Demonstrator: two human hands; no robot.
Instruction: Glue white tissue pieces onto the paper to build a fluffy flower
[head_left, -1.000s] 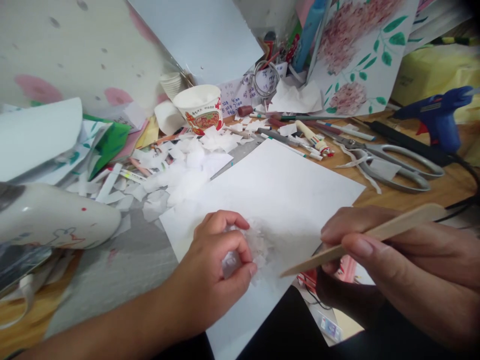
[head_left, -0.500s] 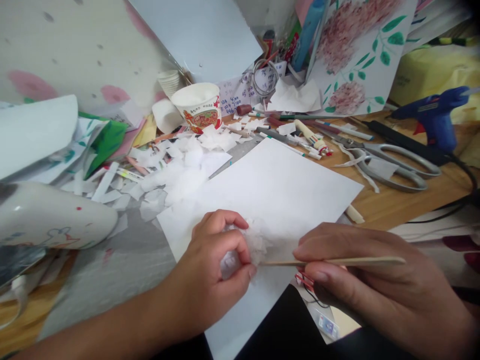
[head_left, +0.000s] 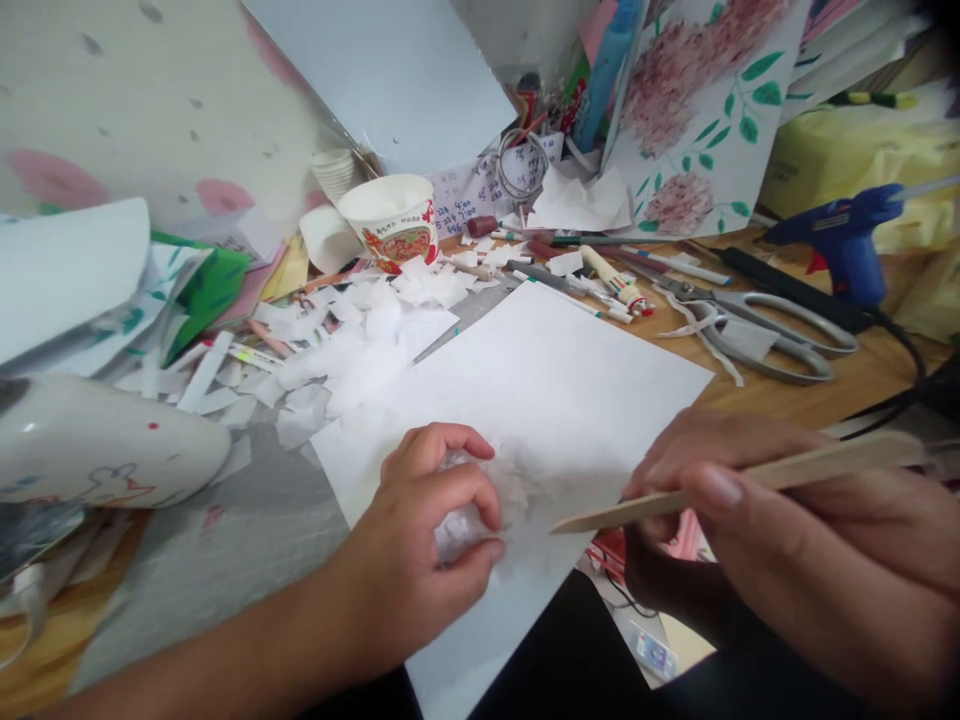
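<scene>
My left grip [head_left: 416, 535] curls around a crumpled white clump [head_left: 459, 532] over the white sheet [head_left: 562, 370]; my right grip [head_left: 810, 550] pinches a wooden craft stick [head_left: 832, 464], tip near the clump.

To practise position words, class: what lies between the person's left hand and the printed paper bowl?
In the head view, part of the white paper sheet comes first from the left hand, then torn white paper scraps before the printed paper bowl.

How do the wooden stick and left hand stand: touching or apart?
Apart: the head view shows white paper between the wooden stick and the left hand.
</scene>
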